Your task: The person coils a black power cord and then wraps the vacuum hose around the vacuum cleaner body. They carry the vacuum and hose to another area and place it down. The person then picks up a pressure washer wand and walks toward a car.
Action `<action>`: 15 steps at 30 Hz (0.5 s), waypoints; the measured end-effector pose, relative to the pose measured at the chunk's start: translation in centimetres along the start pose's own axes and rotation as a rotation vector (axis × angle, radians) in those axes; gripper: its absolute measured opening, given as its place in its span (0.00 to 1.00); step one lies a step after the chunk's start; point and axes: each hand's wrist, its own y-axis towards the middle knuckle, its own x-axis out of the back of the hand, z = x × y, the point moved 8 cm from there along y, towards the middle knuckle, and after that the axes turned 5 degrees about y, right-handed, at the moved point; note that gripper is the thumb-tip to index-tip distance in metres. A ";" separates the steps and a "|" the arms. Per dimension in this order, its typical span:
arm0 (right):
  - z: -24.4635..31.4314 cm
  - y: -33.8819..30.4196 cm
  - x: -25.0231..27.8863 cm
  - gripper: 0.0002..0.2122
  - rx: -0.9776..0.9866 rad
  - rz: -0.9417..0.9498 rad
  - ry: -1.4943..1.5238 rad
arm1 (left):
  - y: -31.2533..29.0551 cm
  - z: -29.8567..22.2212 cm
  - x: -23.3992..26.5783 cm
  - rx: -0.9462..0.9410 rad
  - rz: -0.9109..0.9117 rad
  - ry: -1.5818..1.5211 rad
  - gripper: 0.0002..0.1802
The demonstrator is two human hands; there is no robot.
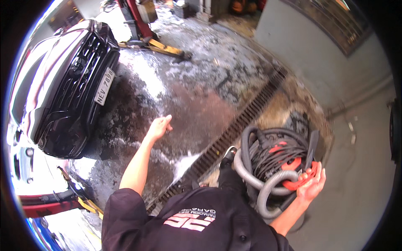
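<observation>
At my right stands a shop vacuum cleaner (285, 161), red and black, with grey and black corrugated hoses and a dark cord coiled over its top. My right hand (311, 186) is closed on its red carry handle (302, 179), the fingers curling over the outer side. Away from the vacuum, my left hand (160, 126) hangs over the wet floor with its fingers curled in. Nothing shows in it.
A slotted drain grate (234, 127) runs diagonally across the wet, stained floor. To the left is a dark car (75, 79). Beyond it stands a red lift post (136, 19) with a yellow arm (163, 48). A grey wall (301, 46) rises on the right.
</observation>
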 end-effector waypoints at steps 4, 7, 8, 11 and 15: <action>-2.5 15.1 -8.5 0.27 -0.072 0.051 -0.032 | 10.4 -2.9 3.8 -0.095 -0.359 0.059 0.17; -4.2 24.1 -16.4 0.28 -0.143 0.082 -0.078 | 9.9 4.9 1.0 0.085 -0.210 0.288 0.11; -4.4 26.8 -19.3 0.28 -0.162 0.104 -0.098 | 8.2 5.7 -1.0 -0.067 -0.149 0.659 0.07; -5.7 35.5 -28.5 0.27 -0.169 0.154 -0.113 | 0.9 11.6 -8.0 0.064 0.357 1.156 0.09; -8.6 46.5 -39.5 0.32 -0.229 0.257 -0.131 | -4.8 15.1 -11.1 1.215 0.067 0.133 0.14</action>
